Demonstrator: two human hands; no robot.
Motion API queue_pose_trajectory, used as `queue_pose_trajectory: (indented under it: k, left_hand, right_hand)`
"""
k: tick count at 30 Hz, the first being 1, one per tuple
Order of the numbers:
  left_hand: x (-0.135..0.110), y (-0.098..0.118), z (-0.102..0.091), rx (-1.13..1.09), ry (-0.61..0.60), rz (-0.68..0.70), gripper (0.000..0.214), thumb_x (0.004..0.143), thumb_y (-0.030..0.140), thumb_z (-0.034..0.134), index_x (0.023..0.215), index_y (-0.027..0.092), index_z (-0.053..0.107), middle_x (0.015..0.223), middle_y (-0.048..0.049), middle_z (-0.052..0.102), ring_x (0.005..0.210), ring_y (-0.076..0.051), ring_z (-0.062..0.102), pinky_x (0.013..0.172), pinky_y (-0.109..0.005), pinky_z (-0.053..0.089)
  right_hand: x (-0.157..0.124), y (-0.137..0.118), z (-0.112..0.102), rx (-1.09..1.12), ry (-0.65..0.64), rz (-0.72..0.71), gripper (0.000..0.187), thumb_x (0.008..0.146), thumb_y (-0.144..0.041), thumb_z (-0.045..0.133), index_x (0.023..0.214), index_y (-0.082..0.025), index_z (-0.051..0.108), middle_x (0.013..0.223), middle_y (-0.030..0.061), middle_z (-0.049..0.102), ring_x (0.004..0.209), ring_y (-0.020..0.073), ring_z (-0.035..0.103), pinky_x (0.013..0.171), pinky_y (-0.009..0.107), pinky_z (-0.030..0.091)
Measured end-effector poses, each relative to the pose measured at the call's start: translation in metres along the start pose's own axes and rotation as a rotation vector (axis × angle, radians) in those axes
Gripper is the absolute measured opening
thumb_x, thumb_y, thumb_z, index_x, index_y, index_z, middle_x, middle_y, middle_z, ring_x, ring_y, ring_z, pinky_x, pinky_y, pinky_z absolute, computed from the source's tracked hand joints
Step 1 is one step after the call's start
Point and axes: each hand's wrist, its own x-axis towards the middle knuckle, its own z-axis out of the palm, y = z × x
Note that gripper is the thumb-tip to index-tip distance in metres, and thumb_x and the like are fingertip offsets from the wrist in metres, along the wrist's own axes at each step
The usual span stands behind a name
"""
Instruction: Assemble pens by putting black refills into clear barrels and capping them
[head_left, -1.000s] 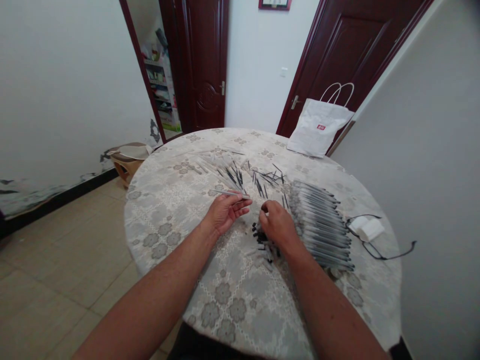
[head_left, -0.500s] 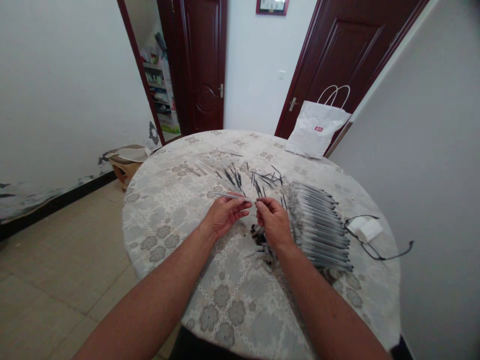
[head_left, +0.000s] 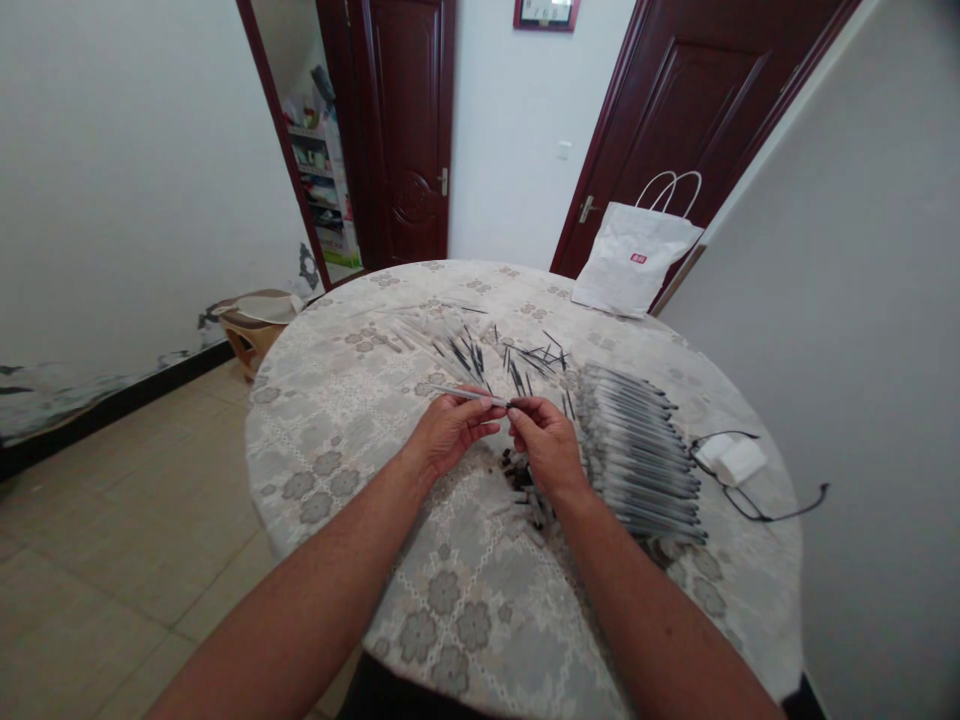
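Note:
My left hand (head_left: 450,432) pinches a thin, clear pen barrel (head_left: 466,394) that points left and slightly away from me. My right hand (head_left: 549,440) closes its fingertips on a small dark pen part (head_left: 511,404), which meets the barrel's right end. Whether it sits inside the barrel is too small to tell. Beyond the hands lie loose dark pen refills (head_left: 517,375) and pale clear barrels (head_left: 420,330). Small black and clear pieces (head_left: 519,470) are heaped beside my right wrist, partly hidden by it. A stack of pens (head_left: 645,450) lies right of that hand.
The round table has a flowered tablecloth (head_left: 322,470). Eyeglasses (head_left: 765,517) and a folded white tissue (head_left: 739,458) lie near its right edge. A white paper bag (head_left: 634,260) stands at the back right. A wooden stool (head_left: 251,335) is beyond the left edge.
The small gap between my hands has closed: the barrel has shifted slightly right, and its end now meets the dark part in my right fingers.

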Motion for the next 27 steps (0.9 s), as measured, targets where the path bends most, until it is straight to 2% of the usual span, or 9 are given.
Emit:
queue_pose_trajectory:
  k: [6,11,19,24,27]
  left_hand:
    - [0.001,-0.003,-0.003,0.048,-0.013,0.006,0.03,0.073,0.024,0.084,0.095,0.014,0.066,0.094,-0.0093,0.074,0.086,-0.02,0.073,0.07,-0.029,0.06]
    - [0.001,-0.002,-0.002,0.085,0.021,0.01,0.033,0.072,0.024,0.085,0.096,0.014,0.064,0.091,-0.0082,0.074,0.083,-0.02,0.074,0.068,-0.029,0.06]
    - [-0.003,0.002,0.002,0.122,0.032,0.01,0.033,0.071,0.027,0.085,0.093,0.015,0.064,0.085,-0.006,0.073,0.079,-0.019,0.073,0.068,-0.03,0.06]
    - [-0.001,-0.002,-0.002,0.157,-0.02,0.007,0.033,0.072,0.03,0.085,0.093,0.015,0.065,0.088,-0.007,0.073,0.08,-0.019,0.073,0.069,-0.03,0.059]
    - [-0.001,-0.004,-0.003,0.167,-0.035,0.008,0.034,0.072,0.031,0.085,0.094,0.015,0.066,0.09,-0.0082,0.073,0.081,-0.02,0.073,0.069,-0.03,0.059]
  right_hand:
    - [0.0,-0.001,-0.002,-0.041,0.0,-0.017,0.027,0.08,-0.038,0.071,0.098,-0.018,0.067,0.069,-0.0032,0.061,0.051,0.0091,0.05,0.046,0.022,0.04]
    - [-0.001,-0.002,-0.001,-0.115,-0.001,-0.043,0.028,0.081,-0.039,0.07,0.1,-0.019,0.067,0.073,-0.0017,0.063,0.053,0.0104,0.05,0.047,0.023,0.04]
    - [-0.005,-0.008,-0.002,-0.321,-0.005,-0.114,0.029,0.09,-0.045,0.06,0.1,-0.019,0.068,0.078,0.0016,0.067,0.062,0.0145,0.056,0.058,0.026,0.043]
    - [-0.009,-0.009,-0.002,-0.548,-0.002,-0.18,0.039,0.1,-0.049,0.043,0.082,-0.021,0.063,0.067,-0.0005,0.062,0.063,0.0149,0.056,0.062,0.026,0.039]
    - [-0.01,-0.009,-0.001,-0.58,0.007,-0.182,0.045,0.102,-0.05,0.037,0.075,-0.021,0.058,0.066,-0.0003,0.06,0.063,0.015,0.055,0.061,0.026,0.038]
